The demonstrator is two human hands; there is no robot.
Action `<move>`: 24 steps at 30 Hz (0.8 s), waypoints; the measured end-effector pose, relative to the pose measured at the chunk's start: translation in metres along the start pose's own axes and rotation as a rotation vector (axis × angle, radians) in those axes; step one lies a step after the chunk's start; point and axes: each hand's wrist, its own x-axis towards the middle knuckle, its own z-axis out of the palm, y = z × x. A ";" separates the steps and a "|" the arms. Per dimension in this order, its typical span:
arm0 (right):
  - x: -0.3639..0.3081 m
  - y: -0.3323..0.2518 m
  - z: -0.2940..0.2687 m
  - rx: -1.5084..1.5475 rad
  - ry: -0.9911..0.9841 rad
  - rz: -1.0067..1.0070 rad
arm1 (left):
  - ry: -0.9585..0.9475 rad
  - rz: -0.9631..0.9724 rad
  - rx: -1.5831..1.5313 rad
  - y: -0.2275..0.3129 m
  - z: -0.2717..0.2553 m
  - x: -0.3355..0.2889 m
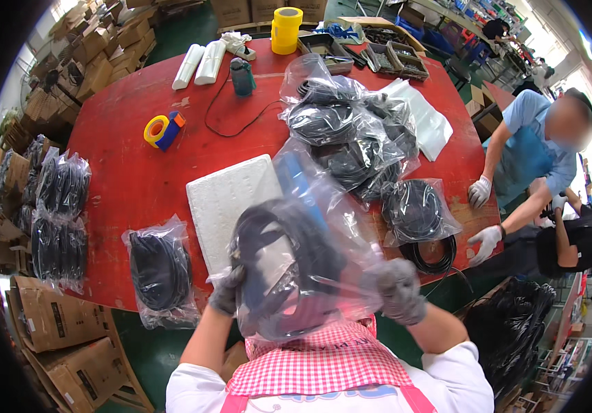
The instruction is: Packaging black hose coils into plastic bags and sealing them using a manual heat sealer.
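Note:
In front of me, a clear plastic bag (361, 292) hangs tilted over the table edge with a coiled black cable (327, 265) inside, smeared by motion. Grey gloves cover both hands. My left hand (227, 290) is closed on the bag's left side, beside the coil. On the other side my right hand (400, 290) is closed at the bag's right edge; motion blurs its fingers. Behind the bag lies a white foam board (223, 196), partly hidden. Another bagged cable coil (160, 268) rests on the table, left of my left hand.
The red table (124, 138) carries a heap of bagged coils (358, 162), a tape dispenser (164, 131), a bottle (242, 77), plastic rolls (211, 62), yellow tape (286, 31) and parts trays (406, 60). A co-worker (533, 144) stands at right, gloved hands near another bagged coil (413, 210).

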 end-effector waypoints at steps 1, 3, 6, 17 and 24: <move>-0.005 0.021 0.007 -0.044 0.031 0.097 | 0.000 0.098 0.127 0.005 0.006 -0.011; -0.017 0.062 0.023 -0.034 0.120 0.278 | 0.068 0.189 0.315 0.020 -0.026 -0.023; -0.047 0.146 0.036 0.020 0.238 0.435 | 0.210 0.068 0.425 0.032 -0.019 -0.024; -0.019 0.198 -0.015 -0.043 0.485 0.655 | 0.245 0.122 0.854 0.050 -0.072 0.108; 0.030 0.253 -0.050 -0.098 0.650 0.746 | 0.451 0.157 0.845 0.082 -0.090 0.117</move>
